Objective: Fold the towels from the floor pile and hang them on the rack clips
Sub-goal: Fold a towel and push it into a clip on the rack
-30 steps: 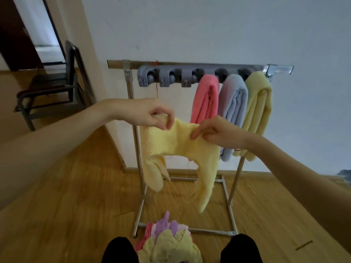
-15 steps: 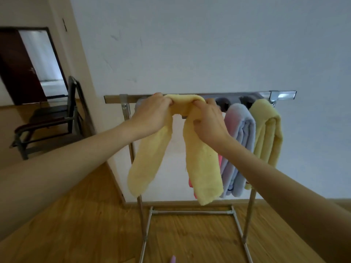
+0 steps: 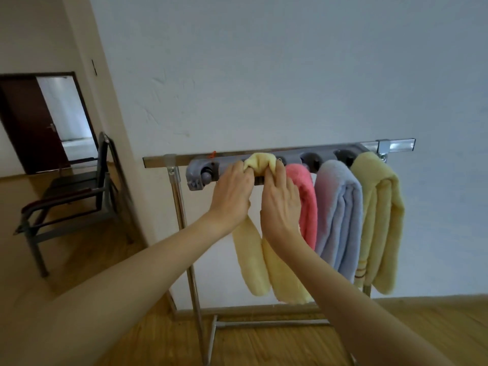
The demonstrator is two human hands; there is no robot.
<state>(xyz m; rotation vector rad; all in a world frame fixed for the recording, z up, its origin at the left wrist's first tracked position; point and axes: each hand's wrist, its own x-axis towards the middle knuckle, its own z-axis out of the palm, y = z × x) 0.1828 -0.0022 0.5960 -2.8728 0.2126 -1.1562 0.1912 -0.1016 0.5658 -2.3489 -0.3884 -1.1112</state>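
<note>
At frame centre, left hand (image 3: pixel 232 192) and right hand (image 3: pixel 281 199) pinch the soft, limp pale-yellow terry towel (image 3: pixel 260 162) by its bunched fold; it looks light and best gripped there.

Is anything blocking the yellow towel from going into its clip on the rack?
Nothing visible does. Both hands, left and right, grip the folded yellow towel right at the grey clip bar. The pink towel hangs beside it, in the next clip, not in front.
</note>
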